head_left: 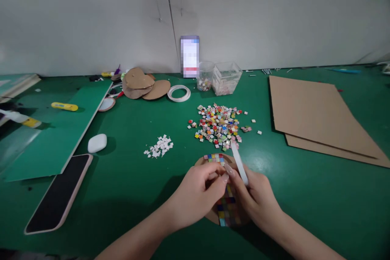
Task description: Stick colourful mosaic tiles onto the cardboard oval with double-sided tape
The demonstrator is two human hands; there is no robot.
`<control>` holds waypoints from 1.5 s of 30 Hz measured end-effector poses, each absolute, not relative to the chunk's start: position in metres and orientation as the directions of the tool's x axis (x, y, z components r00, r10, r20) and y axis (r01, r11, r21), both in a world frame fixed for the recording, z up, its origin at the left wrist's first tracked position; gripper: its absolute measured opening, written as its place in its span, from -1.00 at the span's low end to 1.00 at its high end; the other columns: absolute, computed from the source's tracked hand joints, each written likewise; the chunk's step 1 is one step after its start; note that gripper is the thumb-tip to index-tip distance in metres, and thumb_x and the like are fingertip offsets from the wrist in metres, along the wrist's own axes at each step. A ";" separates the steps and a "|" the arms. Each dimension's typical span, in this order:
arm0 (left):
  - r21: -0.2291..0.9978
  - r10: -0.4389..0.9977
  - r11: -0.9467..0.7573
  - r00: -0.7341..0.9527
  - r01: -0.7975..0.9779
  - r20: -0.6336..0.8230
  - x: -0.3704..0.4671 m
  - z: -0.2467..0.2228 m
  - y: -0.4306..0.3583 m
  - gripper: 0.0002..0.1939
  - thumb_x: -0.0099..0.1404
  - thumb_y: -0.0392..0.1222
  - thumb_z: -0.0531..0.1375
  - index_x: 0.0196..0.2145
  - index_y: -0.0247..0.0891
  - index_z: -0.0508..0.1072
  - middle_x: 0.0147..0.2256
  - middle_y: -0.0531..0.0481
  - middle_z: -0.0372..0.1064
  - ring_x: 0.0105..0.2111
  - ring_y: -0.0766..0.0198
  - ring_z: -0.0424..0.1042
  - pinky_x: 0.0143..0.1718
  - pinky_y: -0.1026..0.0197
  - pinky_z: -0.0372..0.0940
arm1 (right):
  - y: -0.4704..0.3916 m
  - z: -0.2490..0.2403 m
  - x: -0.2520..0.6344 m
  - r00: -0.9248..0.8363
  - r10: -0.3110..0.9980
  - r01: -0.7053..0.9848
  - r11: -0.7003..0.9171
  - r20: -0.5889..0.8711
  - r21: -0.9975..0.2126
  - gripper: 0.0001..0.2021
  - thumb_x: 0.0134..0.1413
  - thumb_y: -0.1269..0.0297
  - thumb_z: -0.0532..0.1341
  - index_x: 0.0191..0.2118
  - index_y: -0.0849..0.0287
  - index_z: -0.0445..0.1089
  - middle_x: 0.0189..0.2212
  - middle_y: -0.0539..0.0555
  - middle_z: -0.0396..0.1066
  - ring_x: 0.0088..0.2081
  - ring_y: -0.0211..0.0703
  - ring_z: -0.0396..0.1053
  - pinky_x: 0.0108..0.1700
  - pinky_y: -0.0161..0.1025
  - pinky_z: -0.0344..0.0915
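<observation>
Beneath both hands lies a round cardboard piece (209, 213) that carries rows of small coloured mosaic tiles (225, 214). My left hand (202, 189) is closed in a pinch above it, and whatever sits between its fingertips is hidden. My right hand (257, 191) holds a flat white strip (239, 163), which sticks up and away toward the loose tiles. Its thumb and fingertips meet those of the left hand. Just beyond the hands spreads a pile of loose mosaic tiles (219, 124) in many colours. To the left is a small heap of white paper bits (160, 147).
Behind the pile stand a clear cup (205, 77), a clear square container (227, 79) and a lit phone (189, 57). A white tape roll (178, 93) and cardboard discs (138, 83) lie left of them. Cardboard sheets (313, 109) are right; a dark phone (59, 195) and white case (97, 143) left.
</observation>
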State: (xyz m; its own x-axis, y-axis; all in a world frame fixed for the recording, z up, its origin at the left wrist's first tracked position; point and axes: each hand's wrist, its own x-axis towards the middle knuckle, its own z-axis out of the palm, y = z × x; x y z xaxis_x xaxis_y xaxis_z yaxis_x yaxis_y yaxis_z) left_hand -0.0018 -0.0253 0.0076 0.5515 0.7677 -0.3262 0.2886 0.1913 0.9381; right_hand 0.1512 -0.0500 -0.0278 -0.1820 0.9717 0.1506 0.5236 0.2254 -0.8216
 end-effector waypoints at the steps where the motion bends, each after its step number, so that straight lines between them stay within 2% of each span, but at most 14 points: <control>1: 0.938 0.769 0.186 0.551 0.292 -0.323 -0.002 0.007 -0.025 -0.79 0.30 -0.17 -0.05 -0.36 -0.29 0.32 -0.62 0.17 -0.02 -0.59 0.41 -0.02 -0.57 0.31 -0.08 | -0.050 -0.028 0.151 -0.184 0.969 0.520 0.239 0.166 -0.820 -0.71 0.22 0.24 -0.05 -0.36 0.14 0.37 -0.50 0.05 0.43 -0.49 -0.19 0.37 -0.42 -0.31 0.27; 6: 0.935 0.793 0.141 0.528 0.325 -0.303 -0.002 0.006 -0.026 -0.78 0.30 -0.19 -0.06 -0.41 -0.29 0.30 -0.63 0.17 -0.03 -0.60 0.42 -0.03 -0.54 0.31 -0.05 | -0.050 -0.030 0.152 -0.201 0.965 0.537 0.254 0.171 -0.804 -0.73 0.21 0.26 -0.04 -0.40 0.13 0.35 -0.52 0.04 0.42 -0.48 -0.18 0.37 -0.39 -0.29 0.28; 11: 0.933 0.807 0.144 0.506 0.331 -0.304 -0.001 0.006 -0.027 -0.81 0.26 -0.24 -0.04 -0.47 -0.27 0.26 -0.64 0.18 -0.03 -0.60 0.42 -0.03 -0.56 0.33 -0.05 | -0.051 -0.030 0.152 -0.197 0.962 0.547 0.266 0.187 -0.794 -0.74 0.21 0.28 -0.03 -0.41 0.13 0.34 -0.58 0.02 0.36 -0.50 -0.19 0.34 -0.43 -0.31 0.25; 15: 0.929 0.805 0.157 0.501 0.335 -0.317 0.000 0.008 -0.027 -0.82 0.24 -0.25 -0.01 -0.52 -0.26 0.20 -0.65 0.18 -0.03 -0.61 0.43 -0.03 -0.59 0.33 -0.07 | -0.052 -0.027 0.151 -0.133 0.984 0.505 0.172 0.121 -0.846 -0.70 0.21 0.21 -0.05 -0.42 0.13 0.35 -0.65 -0.01 0.27 -0.58 -0.22 0.25 -0.55 -0.35 0.16; 18: 0.926 0.809 0.173 0.488 0.334 -0.328 -0.001 0.009 -0.027 -0.82 0.25 -0.22 -0.01 -0.50 -0.27 0.22 -0.64 0.18 -0.03 -0.61 0.43 -0.03 -0.60 0.33 -0.07 | -0.051 -0.024 0.150 -0.078 0.996 0.448 0.072 0.041 -0.891 -0.66 0.20 0.15 -0.04 -0.50 0.15 0.30 -0.66 -0.01 0.22 -0.59 -0.24 0.21 -0.62 -0.37 0.08; 22: 0.929 0.806 0.172 0.496 0.327 -0.324 -0.005 0.009 -0.027 -0.83 0.25 -0.23 -0.01 -0.48 -0.27 0.25 -0.63 0.17 -0.01 -0.59 0.42 -0.01 -0.57 0.33 -0.06 | -0.048 -0.022 0.149 -0.055 0.997 0.323 -0.029 -0.049 -0.946 -0.62 0.18 0.09 -0.02 -0.57 0.18 0.23 -0.65 -0.02 0.17 -0.59 -0.28 0.14 -0.64 -0.38 0.02; 26: 0.934 0.796 0.180 0.512 0.308 -0.322 -0.008 0.009 -0.026 -0.83 0.25 -0.22 -0.01 -0.48 -0.27 0.26 -0.62 0.17 0.01 -0.59 0.42 -0.01 -0.56 0.33 -0.05 | -0.046 -0.022 0.148 -0.064 0.980 0.116 -0.182 -0.191 -0.976 -0.62 0.13 0.02 0.02 -0.55 0.19 0.19 -0.70 -0.09 0.07 -0.66 -0.36 0.00 -0.67 -0.40 -0.05; 32: 0.938 0.833 0.218 0.449 0.269 -0.323 -0.009 0.014 -0.023 -0.81 0.25 -0.18 -0.02 -0.47 -0.27 0.27 -0.61 0.15 0.06 -0.60 0.43 0.02 -0.58 0.36 -0.04 | -0.044 -0.025 0.147 -0.162 0.930 -0.143 -0.352 -0.329 -0.925 -0.59 0.08 -0.05 0.06 -0.57 0.19 0.18 -0.78 -0.17 -0.03 -0.74 -0.44 -0.11 -0.71 -0.42 -0.15; 35: 0.927 0.885 0.129 0.381 0.353 -0.268 -0.014 0.018 -0.021 -0.77 0.28 -0.13 -0.04 -0.45 -0.26 0.28 -0.60 0.14 0.11 -0.59 0.42 0.07 -0.59 0.37 -0.03 | -0.044 -0.027 0.147 -0.184 0.913 -0.227 -0.400 -0.364 -0.888 -0.60 0.06 -0.04 0.09 -0.58 0.19 0.18 -0.80 -0.18 -0.03 -0.76 -0.46 -0.13 -0.73 -0.43 -0.19; 37: 0.866 0.924 0.008 0.328 0.500 -0.197 -0.021 0.021 -0.016 -0.76 0.29 -0.09 -0.05 -0.41 -0.24 0.30 -0.63 0.15 0.07 -0.62 0.41 0.06 -0.61 0.36 -0.06 | -0.044 -0.027 0.148 -0.216 0.903 -0.263 -0.420 -0.371 -0.869 -0.61 0.09 -0.03 0.08 -0.55 0.20 0.22 -0.82 -0.19 -0.03 -0.79 -0.47 -0.15 -0.74 -0.44 -0.21; 40: 0.681 0.976 -0.103 0.207 0.725 -0.073 -0.038 0.024 -0.005 -0.81 0.28 -0.09 -0.04 -0.32 -0.19 0.31 -0.64 0.17 0.09 -0.66 0.40 0.03 -0.62 0.34 -0.08 | -0.044 -0.025 0.149 -0.273 0.902 -0.334 -0.414 -0.334 -0.847 -0.63 0.14 0.01 0.04 -0.49 0.21 0.28 -0.83 -0.20 0.00 -0.81 -0.48 -0.17 -0.74 -0.45 -0.16; 42: 0.565 0.992 -0.077 0.119 0.822 -0.038 -0.050 0.025 0.005 -0.82 0.28 -0.10 -0.04 -0.31 -0.17 0.30 -0.60 0.15 0.14 -0.62 0.38 0.10 -0.59 0.34 -0.04 | -0.043 -0.023 0.149 -0.311 0.904 -0.406 -0.404 -0.293 -0.820 -0.64 0.17 0.04 0.02 -0.48 0.20 0.28 -0.83 -0.20 0.00 -0.81 -0.48 -0.18 -0.72 -0.46 -0.08; 45: 0.407 0.993 0.014 0.035 0.913 -0.113 -0.066 0.023 0.018 -0.80 0.27 -0.08 -0.06 -0.34 -0.16 0.31 -0.60 0.13 0.16 -0.62 0.35 0.13 -0.61 0.33 -0.04 | -0.044 -0.019 0.148 -0.347 0.904 -0.497 -0.403 -0.250 -0.768 -0.63 0.19 0.08 0.01 -0.53 0.20 0.24 -0.83 -0.21 -0.04 -0.80 -0.48 -0.18 -0.69 -0.47 0.01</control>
State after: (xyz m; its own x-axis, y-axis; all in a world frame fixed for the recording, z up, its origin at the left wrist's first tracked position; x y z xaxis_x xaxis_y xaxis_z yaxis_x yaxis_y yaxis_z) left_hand -0.0659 0.0180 0.0226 0.0349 0.9929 -0.1133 0.9131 0.0144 0.4074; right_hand 0.1481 -0.0439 -0.0190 -0.3467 0.9040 -0.2502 -0.4974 -0.4033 -0.7681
